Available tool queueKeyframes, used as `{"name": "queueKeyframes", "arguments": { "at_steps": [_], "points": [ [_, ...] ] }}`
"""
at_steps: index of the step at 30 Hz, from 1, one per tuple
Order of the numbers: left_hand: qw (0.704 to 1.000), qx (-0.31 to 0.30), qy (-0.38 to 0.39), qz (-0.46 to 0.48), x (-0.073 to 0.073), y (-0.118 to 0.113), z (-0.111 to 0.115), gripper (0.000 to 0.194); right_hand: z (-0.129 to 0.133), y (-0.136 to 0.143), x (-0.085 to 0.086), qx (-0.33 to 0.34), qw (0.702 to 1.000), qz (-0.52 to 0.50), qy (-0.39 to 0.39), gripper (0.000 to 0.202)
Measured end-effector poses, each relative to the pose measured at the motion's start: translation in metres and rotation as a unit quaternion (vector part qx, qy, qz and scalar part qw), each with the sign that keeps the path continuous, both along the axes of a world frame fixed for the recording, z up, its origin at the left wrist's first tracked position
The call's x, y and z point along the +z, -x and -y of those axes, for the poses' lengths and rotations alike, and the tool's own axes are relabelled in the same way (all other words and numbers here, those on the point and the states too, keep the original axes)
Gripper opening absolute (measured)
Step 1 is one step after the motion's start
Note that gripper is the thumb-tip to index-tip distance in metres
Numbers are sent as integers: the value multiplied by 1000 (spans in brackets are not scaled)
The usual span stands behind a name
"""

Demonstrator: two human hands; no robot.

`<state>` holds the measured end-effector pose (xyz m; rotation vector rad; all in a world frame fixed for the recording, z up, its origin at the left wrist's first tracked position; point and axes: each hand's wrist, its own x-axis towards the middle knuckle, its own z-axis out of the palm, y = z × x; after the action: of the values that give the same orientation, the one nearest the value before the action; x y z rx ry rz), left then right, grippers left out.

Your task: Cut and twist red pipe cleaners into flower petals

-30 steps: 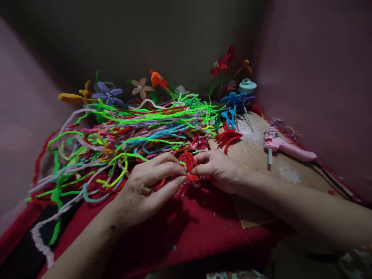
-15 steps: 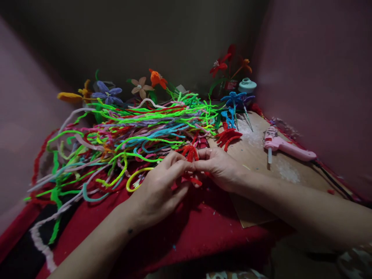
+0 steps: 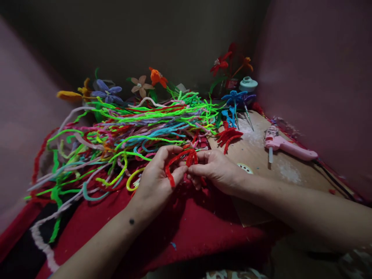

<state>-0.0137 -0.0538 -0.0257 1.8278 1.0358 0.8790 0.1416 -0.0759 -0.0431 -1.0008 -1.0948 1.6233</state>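
Both my hands meet above the red cloth [image 3: 203, 228] near the middle of the view. My left hand [image 3: 158, 174] pinches a red fuzzy stem [image 3: 170, 164], whose bent end hangs down over the fingers. Closed on the looped part of the same red piece is my right hand [image 3: 216, 168], its thumb close to the left thumb. The red loops stand up between the fingertips. Just behind the hands lies a big pile of coloured fuzzy stems [image 3: 151, 120], mostly bright green, pink, blue and red.
On the brown board [image 3: 261, 186] rest a pink glue gun [image 3: 290, 148], red shaped pieces [image 3: 228, 136] and a round white piece [image 3: 244, 168]. Fuzzy flowers [image 3: 107, 92] stand along the back. A yellow ring [image 3: 130, 182] is beside my left hand.
My left hand has turned and risen slightly, and a red strand now curves down over its fingers. The round white piece now shows beside my right forearm.
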Motion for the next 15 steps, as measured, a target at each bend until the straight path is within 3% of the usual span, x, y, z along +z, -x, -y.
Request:
{"name": "queueKeyframes", "arguments": {
  "at_steps": [6, 11, 15],
  "points": [
    [999, -1, 28, -30, -3, 2, 0, 27, 0, 2, -2, 3, 999, -9, 47, 2],
    [992, 9, -58, -108, -9, 3, 3, 27, 0, 4, -3, 3, 999, 14, 40, 4],
    [990, 3, -69, -121, -8, 1, 5, 20, 0, 6, -5, -4, 999, 42, 26, 4]
  ]
}}
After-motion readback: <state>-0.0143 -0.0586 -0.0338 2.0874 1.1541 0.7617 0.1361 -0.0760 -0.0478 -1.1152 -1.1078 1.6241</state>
